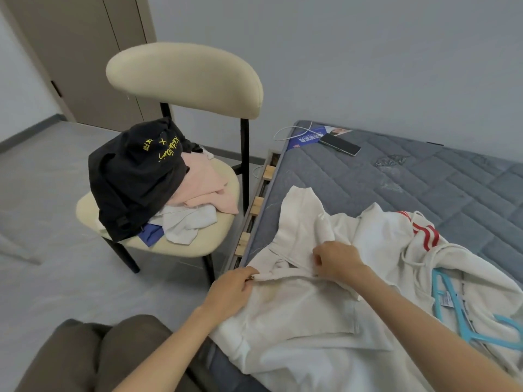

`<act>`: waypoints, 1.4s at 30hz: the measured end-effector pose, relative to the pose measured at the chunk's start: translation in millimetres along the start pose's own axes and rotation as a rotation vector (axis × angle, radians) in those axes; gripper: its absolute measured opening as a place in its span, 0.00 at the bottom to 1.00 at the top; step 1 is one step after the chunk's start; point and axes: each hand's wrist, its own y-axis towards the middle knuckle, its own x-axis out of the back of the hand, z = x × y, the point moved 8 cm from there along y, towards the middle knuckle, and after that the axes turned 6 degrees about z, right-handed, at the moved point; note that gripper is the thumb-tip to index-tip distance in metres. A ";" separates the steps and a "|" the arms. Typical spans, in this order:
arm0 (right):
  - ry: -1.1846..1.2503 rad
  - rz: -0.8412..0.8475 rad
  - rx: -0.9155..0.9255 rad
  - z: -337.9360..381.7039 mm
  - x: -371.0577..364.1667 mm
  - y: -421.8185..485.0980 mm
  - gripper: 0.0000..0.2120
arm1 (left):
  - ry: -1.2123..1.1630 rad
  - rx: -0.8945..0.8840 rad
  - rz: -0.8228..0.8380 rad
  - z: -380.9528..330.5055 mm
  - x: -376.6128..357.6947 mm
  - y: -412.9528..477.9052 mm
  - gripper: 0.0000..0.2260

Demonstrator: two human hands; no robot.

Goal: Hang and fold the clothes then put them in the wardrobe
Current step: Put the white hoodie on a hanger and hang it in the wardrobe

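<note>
The grey mattress (396,179) fills the right side and carries the work; its near left edge runs past bare wooden slats, with a cream chair (184,77) standing just beside it; the white hoodie (311,321) lies spread and rumpled across the near corner of the mattress, its lower part slipping over that edge towards the person's knee; on the chair seat waits a heap of clothes, a black top (133,179) over a pink one (203,182), none of it folded yet; a blue hanger (458,312) lies on the hoodie at the right, not threaded into it; the left hand (229,290) has its fingers curled, pinching a straight edge of the hoodie right at the mattress edge; the right hand (336,260) pinches the same edge further along, fingers bent under; a phone (339,144) lies at the far corner, well apart. The step looks like pulling that edge taut to square the hoodie up before it is folded or hung; next it likely wants smoothing flat and drawing further onto the mattress, since the overhang could drag it to the floor; the bare quilted stretch beyond gives room, though the hanger sits in the way of a fold.
</note>
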 end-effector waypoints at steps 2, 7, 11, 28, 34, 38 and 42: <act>-0.025 0.080 -0.040 1.3 -1.4 2.3 0.13 | -0.204 0.051 -0.048 9.9 11.7 0.8 0.08; -0.029 -0.153 0.080 45.7 37.7 29.0 0.17 | -0.475 0.046 -0.101 22.4 35.0 3.7 0.04; 0.080 -0.096 0.290 82.3 36.3 66.5 0.18 | -0.607 0.056 -0.085 26.9 42.8 8.7 0.11; 0.307 -0.025 0.227 60.3 49.2 94.3 0.10 | -0.975 0.324 0.014 34.0 3.0 32.1 0.10; 0.579 0.035 0.397 62.9 61.1 72.3 0.09 | -0.987 0.278 -0.150 21.6 13.8 36.7 0.07; 0.573 0.092 0.406 66.0 60.5 68.5 0.09 | -0.955 0.190 -0.197 8.9 24.5 40.1 0.06; 0.553 0.123 0.388 66.4 58.5 68.3 0.09 | -0.917 0.153 -0.211 1.9 30.3 41.4 0.06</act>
